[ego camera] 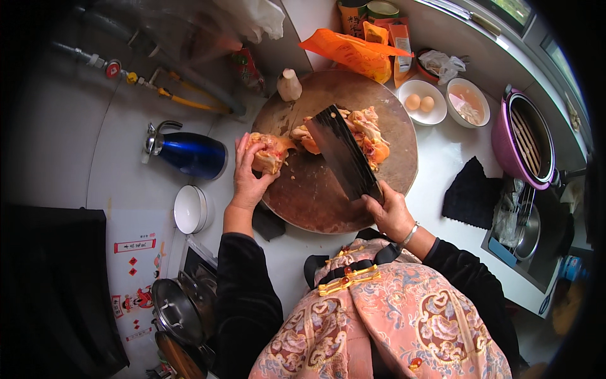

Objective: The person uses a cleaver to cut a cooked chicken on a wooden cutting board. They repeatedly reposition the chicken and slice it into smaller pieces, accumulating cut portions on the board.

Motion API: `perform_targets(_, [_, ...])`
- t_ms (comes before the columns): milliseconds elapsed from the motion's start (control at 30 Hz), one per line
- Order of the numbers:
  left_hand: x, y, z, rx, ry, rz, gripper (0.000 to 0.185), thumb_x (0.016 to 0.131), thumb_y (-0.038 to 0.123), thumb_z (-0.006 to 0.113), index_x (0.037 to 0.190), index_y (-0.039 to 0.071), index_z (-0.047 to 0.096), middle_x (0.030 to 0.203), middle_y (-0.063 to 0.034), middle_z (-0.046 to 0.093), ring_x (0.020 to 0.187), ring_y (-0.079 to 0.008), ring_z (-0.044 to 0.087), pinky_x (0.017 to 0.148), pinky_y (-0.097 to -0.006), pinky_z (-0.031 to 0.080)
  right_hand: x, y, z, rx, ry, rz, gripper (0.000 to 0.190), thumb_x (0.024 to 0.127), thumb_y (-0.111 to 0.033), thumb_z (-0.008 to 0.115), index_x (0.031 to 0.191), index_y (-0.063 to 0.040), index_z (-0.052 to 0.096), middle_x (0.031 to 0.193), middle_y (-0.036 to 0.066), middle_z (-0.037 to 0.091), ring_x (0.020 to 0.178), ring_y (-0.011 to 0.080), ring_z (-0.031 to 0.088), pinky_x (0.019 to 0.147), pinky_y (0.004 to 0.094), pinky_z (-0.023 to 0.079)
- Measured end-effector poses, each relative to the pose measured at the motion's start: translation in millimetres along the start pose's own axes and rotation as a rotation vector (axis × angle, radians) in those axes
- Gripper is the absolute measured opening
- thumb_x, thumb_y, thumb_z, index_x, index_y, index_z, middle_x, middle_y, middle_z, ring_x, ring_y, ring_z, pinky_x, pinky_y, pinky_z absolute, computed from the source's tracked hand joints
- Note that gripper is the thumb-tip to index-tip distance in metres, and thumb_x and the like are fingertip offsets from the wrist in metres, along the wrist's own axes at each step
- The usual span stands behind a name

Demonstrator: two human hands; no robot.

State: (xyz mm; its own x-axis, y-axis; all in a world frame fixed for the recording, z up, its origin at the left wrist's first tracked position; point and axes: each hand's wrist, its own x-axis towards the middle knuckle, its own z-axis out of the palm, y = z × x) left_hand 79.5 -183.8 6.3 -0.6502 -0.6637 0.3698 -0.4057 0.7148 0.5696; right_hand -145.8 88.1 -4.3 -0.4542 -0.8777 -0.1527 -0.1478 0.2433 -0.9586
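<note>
My left hand (251,173) grips a large piece of raw chicken (271,152) at the left side of a round wooden chopping board (317,199). In my right hand (390,212) is the handle of a wide, dark cleaver (345,154). Its blade slants up and left across the board, over part of a heap of cut raw chicken (369,128). The blade hides some of that heap, and I cannot tell whether it touches the meat. A peeled pale root vegetable (289,85) stands at the board's upper left edge.
Left of the board lie a blue vacuum jug (194,152) and stacked white bowls (191,209). On the right are a bowl with two eggs (421,117), a bowl of liquid (468,121), a black cloth (469,194), a purple basin (506,137) and a sink (528,237). Orange packaging (355,52) stands behind.
</note>
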Motion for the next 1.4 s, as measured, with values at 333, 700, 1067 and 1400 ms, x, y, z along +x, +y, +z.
perform_targets(333, [0,80,33,0.266,-0.096,0.223,0.077,0.074,0.008,0.085,0.144,0.008,0.052,0.157,-0.0177,0.039,0.151,-0.0378,0.032,0.120,-0.0459,0.037,-6,-13,-20,0.386,0.165,0.084,0.016,0.103,-0.016,0.062,0.111,-0.004,0.055,0.063,-0.003,0.051,0.042,0.0066,0.045,0.035,0.0245,0.037])
perform_targets(700, [39,79,72,0.415,-0.121,0.187,0.050,0.065,0.007,0.079,0.113,0.008,0.065,0.119,-0.0105,0.062,0.115,-0.0318,0.057,0.097,-0.0423,0.049,-9,3,-28,0.371,0.115,0.217,0.019,0.103,-0.018,0.059,0.114,-0.004,0.054,0.058,-0.002,0.049,0.038,0.0086,0.046,0.033,0.0253,0.039])
perform_targets(1067, [-4,110,70,0.068,-0.144,-0.075,0.024,0.069,-0.001,0.076,0.086,0.009,0.061,0.081,-0.0054,0.060,0.082,-0.0276,0.059,0.071,-0.0397,0.051,-3,5,-35,0.380,0.069,0.242,0.020,0.103,-0.016,0.059,0.115,-0.001,0.055,0.057,0.001,0.053,0.038,0.0101,0.048,0.034,0.0286,0.039])
perform_targets(1400, [-50,84,54,-0.199,0.104,-0.155,0.030,0.082,-0.007,0.071,0.110,0.002,0.064,0.127,-0.0146,0.059,0.111,-0.0231,0.063,0.089,-0.0319,0.056,2,8,-39,0.438,0.034,0.290,0.028,0.103,-0.016,0.058,0.126,-0.001,0.053,0.056,-0.001,0.051,0.035,0.0102,0.046,0.033,0.0277,0.037])
